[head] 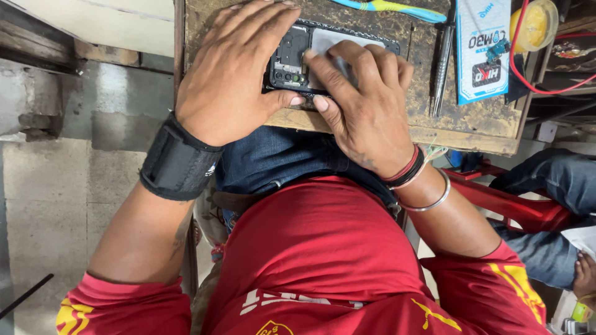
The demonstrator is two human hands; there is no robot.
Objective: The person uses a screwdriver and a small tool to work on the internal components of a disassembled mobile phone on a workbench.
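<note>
**Opened phone pinned under both hands at counter edge**

Worn, stained wooden counter (478,124), concrete floor to the left. Opened phone (292,59) lies flat on the counter near its front edge, back cover off, dark internals and camera module exposed, a pale grey panel over its right part.

Left hand (233,74) lies palm-down over the phone's left end, fingers (261,18) spread flat and extended past its far edge, thumb pressed along the near edge. Not a closed grasp, more a flat hold-down. Black wrist brace (177,162) on that forearm.

Right hand (366,105) sits on the phone's right half, fingers curled, index fingertip on the pale panel, thumb tip at the near edge just beside the left thumb. Can't tell whether it pinches anything small; fingertips partly hide the contact spot. Red and black bands plus a metal bangle (428,201) on that wrist.

Further out: metal tweezers (442,68) lie right of the phone, a blue-and-white packet (481,49) beside them, a blue-yellow toothbrush (388,7) at the far edge, a red wire (528,74) and a yellow round tub (535,23) at the right corner. Another person's jeans-clad leg (552,180) shows at right.
</note>
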